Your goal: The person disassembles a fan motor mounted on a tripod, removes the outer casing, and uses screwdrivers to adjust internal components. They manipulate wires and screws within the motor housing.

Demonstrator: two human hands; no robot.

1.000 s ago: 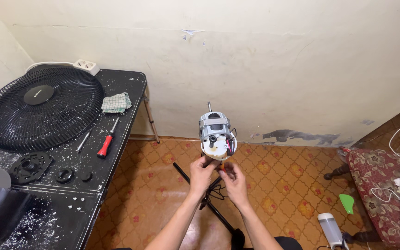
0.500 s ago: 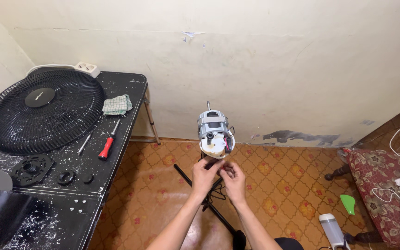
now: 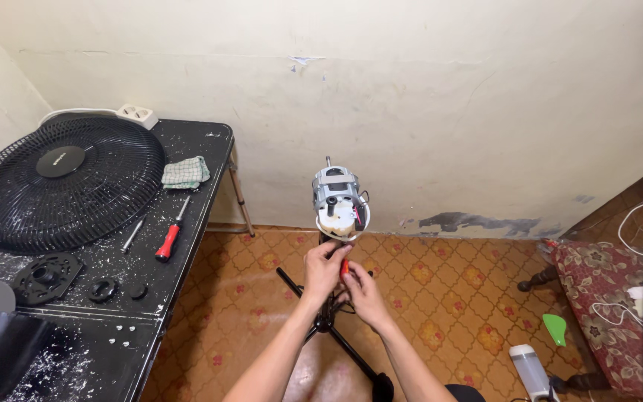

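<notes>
A bare fan motor, grey and white with its shaft pointing up, sits on top of a black stand over the tiled floor. Just below the motor, my left hand is closed around the stand's neck. My right hand is next to it, fingers pinched on a small red part, possibly a tool handle, held between both hands. What the fingers cover is hidden.
A black table on the left carries a black fan grille, a red-handled screwdriver, a thin metal tool, a checked cloth, round black fan parts and small screws. A patterned stool, white cables and a bottle are at the right.
Both hands stay under the motor and have shifted only slightly around the red part. The view has moved a little.
</notes>
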